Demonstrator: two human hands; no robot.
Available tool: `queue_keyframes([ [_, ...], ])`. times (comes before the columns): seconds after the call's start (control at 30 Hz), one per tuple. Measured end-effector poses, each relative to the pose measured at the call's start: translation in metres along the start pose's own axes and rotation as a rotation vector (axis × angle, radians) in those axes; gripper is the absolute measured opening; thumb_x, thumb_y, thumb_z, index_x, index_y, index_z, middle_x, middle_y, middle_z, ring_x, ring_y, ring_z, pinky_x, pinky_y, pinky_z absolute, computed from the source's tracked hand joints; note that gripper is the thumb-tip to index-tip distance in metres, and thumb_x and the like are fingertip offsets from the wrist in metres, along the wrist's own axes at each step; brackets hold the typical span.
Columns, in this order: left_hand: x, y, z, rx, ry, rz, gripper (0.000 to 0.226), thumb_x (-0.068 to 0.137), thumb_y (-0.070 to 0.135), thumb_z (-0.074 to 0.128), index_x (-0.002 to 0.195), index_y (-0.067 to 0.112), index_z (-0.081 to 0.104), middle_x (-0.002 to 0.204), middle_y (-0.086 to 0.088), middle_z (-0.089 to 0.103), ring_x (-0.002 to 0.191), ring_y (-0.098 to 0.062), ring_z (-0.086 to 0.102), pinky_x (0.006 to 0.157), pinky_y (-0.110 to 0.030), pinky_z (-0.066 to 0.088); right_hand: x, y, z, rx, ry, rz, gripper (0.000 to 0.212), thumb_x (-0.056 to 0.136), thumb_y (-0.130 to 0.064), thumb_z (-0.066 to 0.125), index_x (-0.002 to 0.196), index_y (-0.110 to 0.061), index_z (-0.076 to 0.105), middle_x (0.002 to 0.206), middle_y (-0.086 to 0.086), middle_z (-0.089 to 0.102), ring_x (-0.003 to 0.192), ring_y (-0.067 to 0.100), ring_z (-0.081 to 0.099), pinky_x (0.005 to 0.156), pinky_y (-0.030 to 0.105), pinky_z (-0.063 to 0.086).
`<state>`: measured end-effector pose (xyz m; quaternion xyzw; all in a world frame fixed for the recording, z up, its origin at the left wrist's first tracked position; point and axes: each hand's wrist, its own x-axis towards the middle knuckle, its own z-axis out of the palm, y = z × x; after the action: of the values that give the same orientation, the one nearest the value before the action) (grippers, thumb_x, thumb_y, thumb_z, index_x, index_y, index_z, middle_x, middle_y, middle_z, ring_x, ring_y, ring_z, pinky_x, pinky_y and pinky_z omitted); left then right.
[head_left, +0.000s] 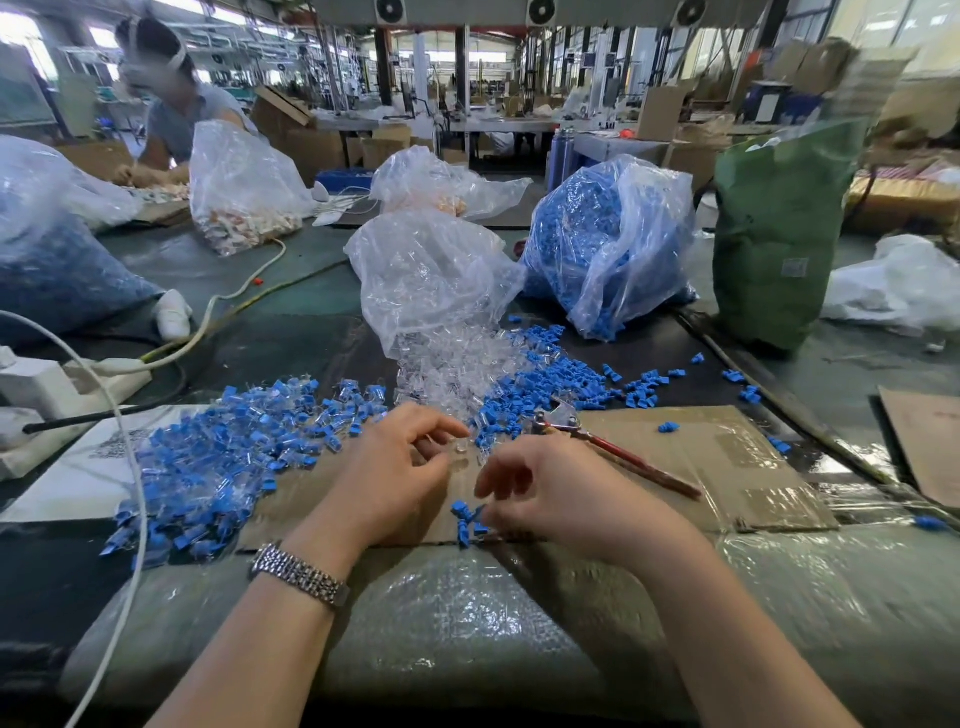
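My left hand (395, 467), with a metal watch on its wrist, pinches a small clear plastic piece (460, 448) between thumb and fingers over a cardboard sheet (727, 467). Close beside it, my right hand (550, 493) holds several small blue plastic caps (465, 519) under its curled fingers. A pile of joined blue-and-clear pieces (218, 457) lies to the left. Loose clear pieces (452, 364) spill from a clear bag (431, 280) ahead. Loose blue caps (566, 379) lie to the right of them.
A red-handled tool (623, 457) lies on the cardboard at right. A bag of blue caps (602, 244) and a green sack (774, 234) stand behind. White cables and a power strip (104, 374) sit at left. Another person (176, 104) works at far left.
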<state>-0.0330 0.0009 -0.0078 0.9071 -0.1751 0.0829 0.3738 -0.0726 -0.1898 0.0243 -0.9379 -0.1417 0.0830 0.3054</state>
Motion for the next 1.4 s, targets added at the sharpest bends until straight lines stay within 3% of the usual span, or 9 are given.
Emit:
queue_keyframes([
  [0.1, 0.002, -0.004, 0.004, 0.078, 0.008, 0.020, 0.031, 0.094, 0.017, 0.069, 0.121, 0.033, 0.067, 0.117, 0.013, 0.054, 0.097, -0.001, 0.057, 0.085, -0.021, 0.052, 0.000, -0.002, 0.007, -0.054, -0.026, -0.035, 0.026, 0.077, -0.040, 0.084, 0.097, -0.031, 0.071, 0.092, -0.014, 0.063, 0.086, 0.002, 0.057, 0.089, 0.036, 0.047],
  [0.23, 0.005, -0.011, 0.007, 0.209, -0.015, 0.034, 0.034, 0.098, 0.028, 0.062, 0.132, 0.035, 0.063, 0.131, 0.018, 0.054, 0.118, -0.004, 0.050, 0.100, -0.034, 0.049, 0.005, 0.004, 0.012, -0.098, 0.024, -0.083, 0.018, 0.082, -0.038, 0.081, 0.097, -0.029, 0.076, 0.095, -0.011, 0.060, 0.088, 0.006, 0.056, 0.088, 0.035, 0.051],
  [0.43, 0.005, -0.011, 0.012, 0.191, 0.032, 0.038, 0.014, 0.093, 0.036, 0.069, 0.106, 0.036, 0.064, 0.106, 0.020, 0.056, 0.094, 0.003, 0.056, 0.087, -0.025, 0.054, 0.011, 0.016, 0.013, -0.093, 0.156, -0.113, 0.013, 0.095, -0.036, 0.066, 0.096, -0.028, 0.076, 0.089, -0.012, 0.068, 0.082, 0.002, 0.060, 0.085, 0.033, 0.053],
  [0.67, 0.011, -0.005, 0.016, 0.236, 0.076, 0.015, 0.018, 0.090, 0.040, 0.072, 0.087, 0.038, 0.054, 0.089, 0.021, 0.056, 0.082, 0.007, 0.054, 0.068, -0.013, 0.041, 0.032, 0.027, 0.003, 0.156, 0.527, -0.049, 0.015, 0.096, -0.032, 0.066, 0.097, -0.020, 0.075, 0.077, -0.009, 0.067, 0.072, 0.007, 0.062, 0.077, 0.038, 0.057],
  [0.83, 0.010, -0.008, 0.014, 0.131, 0.093, -0.039, 0.011, 0.090, 0.027, 0.075, 0.092, 0.033, 0.065, 0.090, 0.018, 0.065, 0.083, 0.004, 0.060, 0.074, -0.018, 0.053, 0.034, 0.030, 0.015, 0.224, 0.619, -0.081, 0.013, 0.096, -0.029, 0.068, 0.098, -0.018, 0.076, 0.079, -0.008, 0.069, 0.073, 0.010, 0.064, 0.076, 0.037, 0.055],
  [0.97, 0.007, -0.005, 0.009, -0.011, 0.092, -0.097, 0.013, 0.089, 0.025, 0.076, 0.096, 0.032, 0.068, 0.089, 0.015, 0.069, 0.080, 0.005, 0.064, 0.068, -0.005, 0.048, 0.032, 0.034, 0.016, 0.224, 0.644, -0.092, 0.013, 0.096, -0.027, 0.069, 0.098, -0.016, 0.076, 0.080, -0.008, 0.069, 0.073, 0.010, 0.064, 0.075, 0.036, 0.055],
  [1.1, 0.007, 0.000, 0.005, -0.125, 0.074, -0.136, 0.013, 0.087, 0.023, 0.079, 0.097, 0.028, 0.073, 0.085, 0.013, 0.074, 0.072, 0.010, 0.067, 0.063, -0.002, 0.047, 0.031, 0.037, 0.016, 0.198, 0.649, -0.096, 0.014, 0.096, -0.025, 0.068, 0.100, -0.015, 0.076, 0.083, -0.007, 0.070, 0.074, 0.009, 0.063, 0.077, 0.035, 0.054],
  [1.2, 0.009, 0.001, 0.001, -0.093, 0.056, -0.121, 0.014, 0.086, 0.021, 0.079, 0.098, 0.027, 0.078, 0.093, 0.017, 0.073, 0.083, 0.014, 0.064, 0.070, 0.002, 0.043, 0.031, 0.037, 0.016, 0.197, 0.629, -0.091, 0.015, 0.096, -0.026, 0.067, 0.102, -0.015, 0.075, 0.086, -0.007, 0.070, 0.076, 0.010, 0.064, 0.078, 0.036, 0.055],
  [1.4, 0.017, -0.001, -0.008, -0.147, -0.017, -0.112, 0.023, 0.086, 0.019, 0.078, 0.107, 0.028, 0.076, 0.101, 0.011, 0.068, 0.087, 0.003, 0.067, 0.075, -0.006, 0.050, 0.030, 0.037, 0.015, 0.245, 0.618, -0.076, 0.013, 0.095, -0.027, 0.069, 0.101, -0.018, 0.075, 0.081, -0.008, 0.071, 0.072, 0.008, 0.066, 0.076, 0.035, 0.057],
])
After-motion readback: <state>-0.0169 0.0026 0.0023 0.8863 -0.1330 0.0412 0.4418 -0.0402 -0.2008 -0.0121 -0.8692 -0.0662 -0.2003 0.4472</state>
